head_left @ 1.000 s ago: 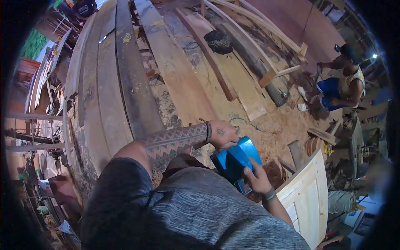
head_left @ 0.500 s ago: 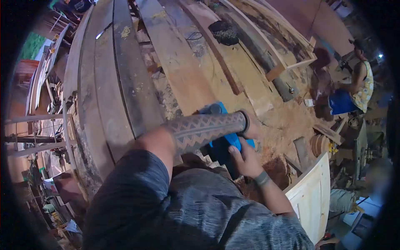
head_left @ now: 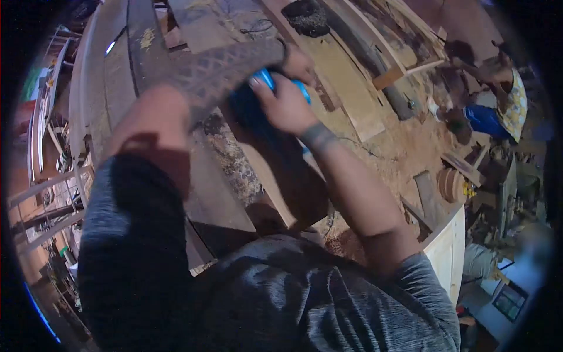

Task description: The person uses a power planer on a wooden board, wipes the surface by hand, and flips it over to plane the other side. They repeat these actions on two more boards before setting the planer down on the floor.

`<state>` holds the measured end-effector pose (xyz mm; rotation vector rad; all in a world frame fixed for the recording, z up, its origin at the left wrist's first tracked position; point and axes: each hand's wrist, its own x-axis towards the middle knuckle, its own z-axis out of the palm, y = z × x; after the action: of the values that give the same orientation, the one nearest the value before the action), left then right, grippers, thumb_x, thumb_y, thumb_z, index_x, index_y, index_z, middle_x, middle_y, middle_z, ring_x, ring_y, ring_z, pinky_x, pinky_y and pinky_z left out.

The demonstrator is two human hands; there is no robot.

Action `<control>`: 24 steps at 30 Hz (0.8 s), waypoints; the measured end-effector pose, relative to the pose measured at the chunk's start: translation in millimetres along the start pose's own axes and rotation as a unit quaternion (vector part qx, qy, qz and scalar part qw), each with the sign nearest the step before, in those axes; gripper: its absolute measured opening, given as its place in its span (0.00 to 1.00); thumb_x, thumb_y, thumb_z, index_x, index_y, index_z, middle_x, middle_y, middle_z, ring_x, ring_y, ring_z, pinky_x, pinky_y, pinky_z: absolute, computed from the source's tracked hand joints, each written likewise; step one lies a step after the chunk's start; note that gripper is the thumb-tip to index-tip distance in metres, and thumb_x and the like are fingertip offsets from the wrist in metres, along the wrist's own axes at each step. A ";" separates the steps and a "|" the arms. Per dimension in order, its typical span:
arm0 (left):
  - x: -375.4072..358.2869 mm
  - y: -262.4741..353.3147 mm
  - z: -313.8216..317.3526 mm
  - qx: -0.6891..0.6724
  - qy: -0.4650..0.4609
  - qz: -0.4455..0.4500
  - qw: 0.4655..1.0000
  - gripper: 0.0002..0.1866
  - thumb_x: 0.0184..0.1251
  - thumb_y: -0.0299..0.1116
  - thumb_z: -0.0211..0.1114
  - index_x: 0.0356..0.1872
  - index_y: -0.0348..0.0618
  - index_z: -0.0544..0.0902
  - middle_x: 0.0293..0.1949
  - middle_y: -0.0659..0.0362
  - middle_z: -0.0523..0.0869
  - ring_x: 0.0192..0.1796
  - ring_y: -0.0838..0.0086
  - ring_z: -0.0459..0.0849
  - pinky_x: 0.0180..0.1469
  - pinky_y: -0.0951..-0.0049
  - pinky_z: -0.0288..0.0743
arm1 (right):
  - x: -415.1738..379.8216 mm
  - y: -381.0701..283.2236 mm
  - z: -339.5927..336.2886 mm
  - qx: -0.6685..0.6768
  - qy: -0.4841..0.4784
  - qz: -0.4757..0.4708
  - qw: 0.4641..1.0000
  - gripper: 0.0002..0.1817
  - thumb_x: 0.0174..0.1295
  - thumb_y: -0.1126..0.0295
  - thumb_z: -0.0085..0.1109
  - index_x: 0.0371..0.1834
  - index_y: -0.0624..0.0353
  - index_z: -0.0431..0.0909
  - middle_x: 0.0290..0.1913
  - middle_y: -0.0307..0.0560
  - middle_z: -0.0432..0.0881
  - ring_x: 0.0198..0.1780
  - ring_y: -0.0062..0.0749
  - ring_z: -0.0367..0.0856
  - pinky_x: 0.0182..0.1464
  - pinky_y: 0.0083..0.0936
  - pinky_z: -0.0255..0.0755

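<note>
A blue electric planer (head_left: 264, 78) lies over the planks, largely covered by my arms and hands. My right hand (head_left: 287, 107), with a dark band round the wrist, is closed around its rear part, thumb on the blue body. Across the front of the tool reaches my left forearm (head_left: 229, 70), patterned with zigzags. At its end my left hand (head_left: 300, 64) is close against the planer's far side; motion blurs its fingers, so its grip does not show. Beneath, a long wooden board (head_left: 263, 167) lies partly in dark shadow.
More long planks (head_left: 114, 76) run along the left. A wooden frame (head_left: 390, 76) and a black clump (head_left: 306, 17) lie at the upper right. Sawdust covers the ground. A pale panel (head_left: 448, 252) stands at my right, and another person (head_left: 510, 111) sits beyond.
Both my hands and the planer have moved forward and left along the board, away from my body. My right arm has stretched out. The view has shifted slightly.
</note>
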<state>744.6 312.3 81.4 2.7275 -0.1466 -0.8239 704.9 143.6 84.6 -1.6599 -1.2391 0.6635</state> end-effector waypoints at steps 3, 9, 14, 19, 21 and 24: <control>0.9 -92.4 -4.8 0.001 0.041 0.017 0.999 0.25 0.76 0.57 0.60 0.47 0.45 0.91 0.45 0.48 0.92 0.48 0.57 0.89 0.55 0.55 0.79 | 68.9 -0.2 25.0 -0.012 0.002 0.017 1.000 0.33 0.77 0.45 0.54 0.54 0.73 0.80 0.51 0.76 0.86 0.56 0.68 0.85 0.61 0.51 0.77; -13.0 -50.0 -8.6 0.073 0.063 -0.040 0.995 0.20 0.78 0.49 0.57 0.50 0.47 0.89 0.50 0.46 0.90 0.51 0.52 0.88 0.59 0.53 0.78 | 47.3 1.4 5.0 -0.057 -0.039 0.015 0.998 0.34 0.79 0.43 0.50 0.53 0.73 0.80 0.49 0.73 0.86 0.55 0.67 0.84 0.60 0.50 0.76; 37.0 115.1 41.5 0.110 0.059 0.068 0.990 0.19 0.74 0.42 0.56 0.53 0.48 0.91 0.55 0.48 0.91 0.59 0.49 0.89 0.65 0.50 0.80 | -131.6 -8.5 -66.5 0.003 -0.043 0.073 0.996 0.25 0.80 0.51 0.56 0.60 0.65 0.76 0.51 0.72 0.84 0.54 0.68 0.84 0.56 0.51 0.77; 66.8 322.2 100.2 -0.001 0.047 0.125 0.991 0.18 0.65 0.39 0.62 0.51 0.46 0.93 0.52 0.48 0.93 0.55 0.52 0.91 0.56 0.53 0.85 | -331.1 -19.1 -137.1 -0.093 -0.072 0.142 0.983 0.27 0.76 0.60 0.59 0.69 0.70 0.70 0.49 0.70 0.84 0.51 0.66 0.85 0.55 0.48 0.77; 61.4 375.8 115.4 -0.059 0.066 0.096 0.991 0.18 0.65 0.39 0.63 0.51 0.47 0.94 0.53 0.50 0.93 0.55 0.52 0.91 0.53 0.50 0.85 | -379.8 -21.1 -152.1 -0.027 -0.091 0.203 0.974 0.28 0.74 0.61 0.60 0.69 0.70 0.70 0.48 0.70 0.83 0.50 0.66 0.85 0.55 0.49 0.77; 53.0 379.5 95.9 -0.071 -0.046 0.082 0.993 0.18 0.65 0.39 0.63 0.51 0.46 0.94 0.51 0.52 0.93 0.55 0.52 0.91 0.51 0.47 0.86 | -387.9 -12.1 -152.4 -0.009 -0.100 0.204 0.974 0.26 0.74 0.61 0.60 0.68 0.68 0.70 0.45 0.68 0.84 0.47 0.64 0.85 0.51 0.46 0.77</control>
<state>730.1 -82.3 91.6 2.5083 -0.3144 -0.8779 693.0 -271.7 119.6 -1.9203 -1.0457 1.0953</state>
